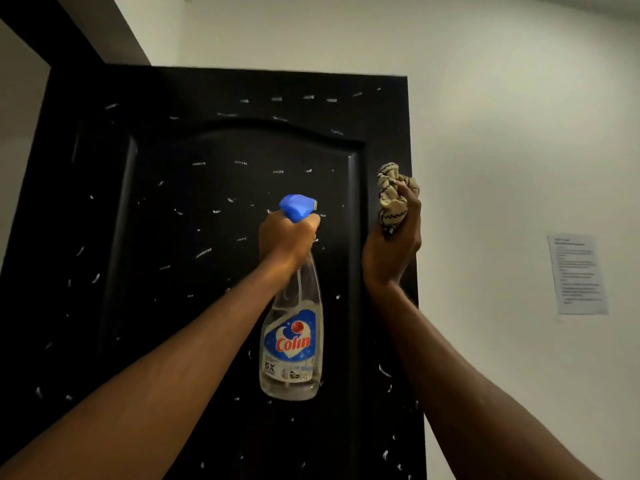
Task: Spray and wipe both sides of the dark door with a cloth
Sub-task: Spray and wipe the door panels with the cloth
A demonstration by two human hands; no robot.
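The dark door (194, 202) fills the left and middle of the view, its arched panel dotted with white spray droplets. My left hand (287, 240) grips the neck of a clear spray bottle (292, 341) with a blue trigger head, raised in front of the panel and pointing at it. My right hand (393, 251) holds a bunched beige cloth (393, 199) with dark stripes at the door's right edge, high up.
A white wall (519, 133) stretches to the right of the door, with a printed paper sheet (578, 273) stuck on it. The dark door frame (41, 26) runs up the top left corner.
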